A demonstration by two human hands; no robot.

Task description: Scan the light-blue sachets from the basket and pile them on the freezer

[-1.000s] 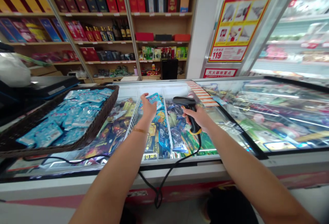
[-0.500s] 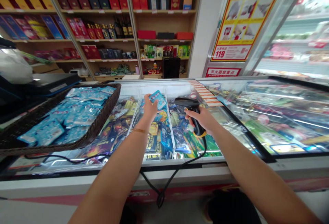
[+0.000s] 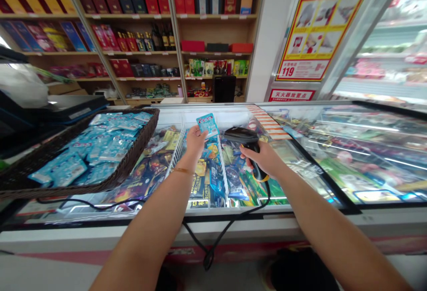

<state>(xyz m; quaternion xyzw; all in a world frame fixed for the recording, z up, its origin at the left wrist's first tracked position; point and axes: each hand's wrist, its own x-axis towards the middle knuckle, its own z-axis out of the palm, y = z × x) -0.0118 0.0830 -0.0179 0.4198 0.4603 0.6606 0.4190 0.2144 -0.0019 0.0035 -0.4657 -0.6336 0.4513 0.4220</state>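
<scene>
Left hand point(image 3: 195, 142): fingers pinch blue packet point(image 3: 208, 124), raised higher than before. Right hand point(image 3: 263, 157): fingers still curled round scanner point(image 3: 241, 135).

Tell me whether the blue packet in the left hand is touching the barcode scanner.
Apart. The head view shows a narrow gap between the blue packet, held in the left hand, and the front end of the barcode scanner.
</scene>
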